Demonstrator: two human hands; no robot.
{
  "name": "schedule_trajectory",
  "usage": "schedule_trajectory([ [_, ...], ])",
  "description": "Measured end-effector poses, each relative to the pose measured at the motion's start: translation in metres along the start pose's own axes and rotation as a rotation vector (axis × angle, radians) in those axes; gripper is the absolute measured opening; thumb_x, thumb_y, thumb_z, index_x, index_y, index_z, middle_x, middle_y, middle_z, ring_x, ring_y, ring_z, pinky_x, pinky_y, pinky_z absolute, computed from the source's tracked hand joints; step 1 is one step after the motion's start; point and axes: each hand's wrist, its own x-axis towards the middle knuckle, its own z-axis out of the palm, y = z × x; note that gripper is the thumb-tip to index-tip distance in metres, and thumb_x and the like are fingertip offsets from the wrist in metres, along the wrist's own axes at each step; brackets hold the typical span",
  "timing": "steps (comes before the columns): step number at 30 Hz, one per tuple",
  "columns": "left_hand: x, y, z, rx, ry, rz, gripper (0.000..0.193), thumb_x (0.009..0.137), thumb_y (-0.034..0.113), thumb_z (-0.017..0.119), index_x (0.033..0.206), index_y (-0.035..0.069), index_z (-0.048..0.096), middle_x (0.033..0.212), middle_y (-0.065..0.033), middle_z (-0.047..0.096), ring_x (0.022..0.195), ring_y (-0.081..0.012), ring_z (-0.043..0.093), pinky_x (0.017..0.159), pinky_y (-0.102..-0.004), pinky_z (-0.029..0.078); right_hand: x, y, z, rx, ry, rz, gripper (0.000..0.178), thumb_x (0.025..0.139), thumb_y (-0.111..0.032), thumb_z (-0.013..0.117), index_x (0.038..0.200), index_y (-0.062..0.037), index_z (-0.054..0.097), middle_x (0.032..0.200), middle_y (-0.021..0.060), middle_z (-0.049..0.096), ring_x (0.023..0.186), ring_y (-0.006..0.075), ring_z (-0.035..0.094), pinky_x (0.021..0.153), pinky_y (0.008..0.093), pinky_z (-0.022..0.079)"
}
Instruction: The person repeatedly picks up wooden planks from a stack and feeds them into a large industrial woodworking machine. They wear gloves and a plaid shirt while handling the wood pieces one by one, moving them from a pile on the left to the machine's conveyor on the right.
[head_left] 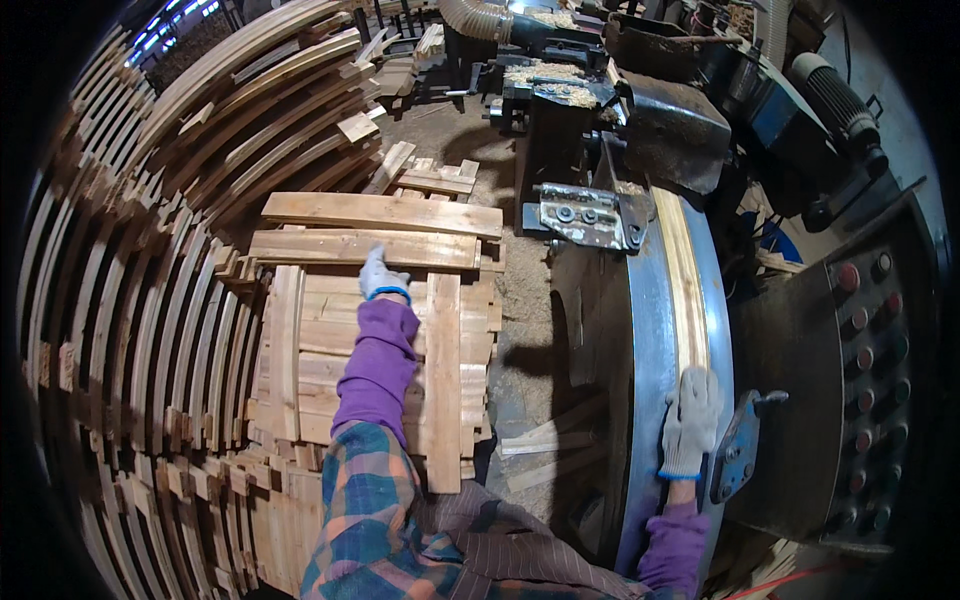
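Plaid-and-purple sleeves rise from the lower edge, closest to the lens. Largest of all is the wall of stacked curved wooden slats (150, 300) sweeping round the left side, row upon row. Next comes the dark woodworking machine (640, 120) at upper right, dusted with sawdust, with a grey control panel of round red buttons (870, 380) beside it. Below the machine runs a curved blue-grey steel track (640, 400), and along its top lies a long pale curved wooden strip (685, 290). Between wall and machine sits a low pile of flat wooden boards (380, 340), with two boards laid crosswise on top.

On that pile, the gloved left hand (380, 275) reaches forward, its fingers lying on the nearer crosswise board (365, 247); whether they curl round its edge cannot be told. Across the gap, the gloved right hand (688, 420) lies flat and spread on the track, fingertips touching the near end of the curved strip, gripping nothing.
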Motion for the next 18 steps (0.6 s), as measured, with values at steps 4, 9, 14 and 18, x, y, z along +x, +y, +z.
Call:
schedule_trajectory([
  [4, -0.003, 0.013, -0.006, -0.037, -0.195, 0.103, 0.056, 0.08, 0.026, 0.075, 0.13, 0.011, 0.056, 0.128, -0.0094, 0.059, 0.117, -0.0309, 0.056, 0.094, -0.0592, 0.044, 0.07, -0.012, 0.018, 0.119, -0.032, 0.028, 0.049, 0.088, -0.02, 0.064, 0.135, -0.0078, 0.057, 0.14, 0.0162, 0.051, 0.132, 0.0372, 0.042, 0.113, 0.0447, 0.033],
  [9, -0.142, 0.074, -0.008, -0.031, -0.137, -0.032, 0.054, 0.073, 0.02, 0.078, 0.121, 0.003, 0.058, 0.116, -0.0133, 0.062, 0.107, -0.0287, 0.061, 0.094, -0.0379, 0.053, 0.149, -0.017, 0.033, 0.08, -0.03, -0.012, 0.037, 0.081, -0.016, 0.065, 0.117, -0.005, 0.063, 0.123, 0.013, 0.059, 0.117, 0.033, 0.051, 0.101, 0.0425, 0.041],
  [14, -0.255, 0.02, -0.058, -0.02, -0.92, 0.344, 0.05, 0.08, 0.028, 0.074, 0.12, 0.003, 0.057, 0.114, -0.0154, 0.063, 0.104, -0.0314, 0.064, 0.092, -0.0485, 0.057, 0.129, -0.073, -0.042, 1.0, -0.302, 0.073, 0.073, 0.086, -0.025, 0.075, 0.147, -0.0029, 0.042, 0.148, 0.0182, 0.046, 0.137, 0.0274, 0.044, 0.115, 0.0346, 0.033],
  [18, -0.377, -0.038, -0.039, 0.061, -0.929, 0.193, 0.024, 0.087, 0.014, 0.061, 0.108, 0.002, 0.064, 0.119, -0.015, 0.063, 0.115, -0.0288, 0.06, 0.101, -0.045, 0.051, 0.002, -0.099, -0.138, 0.675, -0.367, -0.453, 0.088, 0.083, -0.058, 0.065, 0.144, 0.0008, 0.042, 0.145, 0.0242, 0.045, 0.128, 0.0407, 0.05, 0.106, 0.0429, 0.041],
])
